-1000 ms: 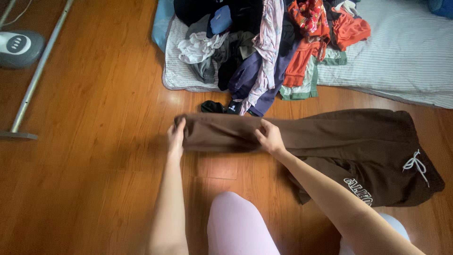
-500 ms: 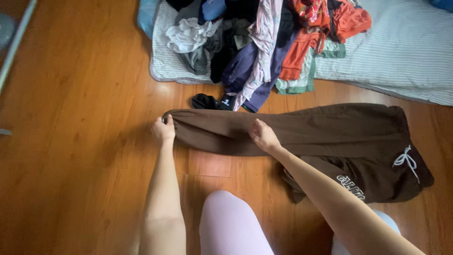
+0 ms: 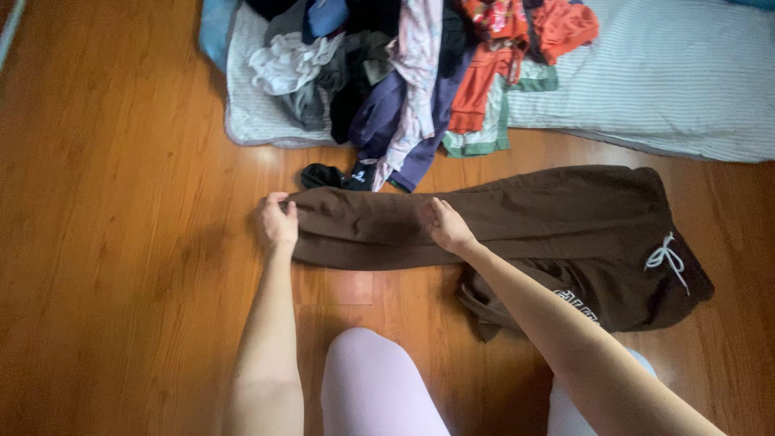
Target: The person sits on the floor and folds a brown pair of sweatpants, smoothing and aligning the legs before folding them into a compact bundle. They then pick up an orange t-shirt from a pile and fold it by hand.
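Since the earlier view both hands have shifted slightly leftward along the brown sweatpants (image 3: pixel 517 218), which lie flat on the wooden floor (image 3: pixel 121 242). The left hand (image 3: pixel 278 224) pinches the leg's cuff; the right hand (image 3: pixel 449 228) grips mid-leg cloth. Good practice likely keeps the fabric taut, edges aligned, clear of the clothes pile (image 3: pixel 404 73).

Soft, even daylight; mild glare on wooden floor (image 3: pixel 121 202) near top edge. Shadows faint under forearms. Focus sharp centrally; slight wide-angle stretch at edges.
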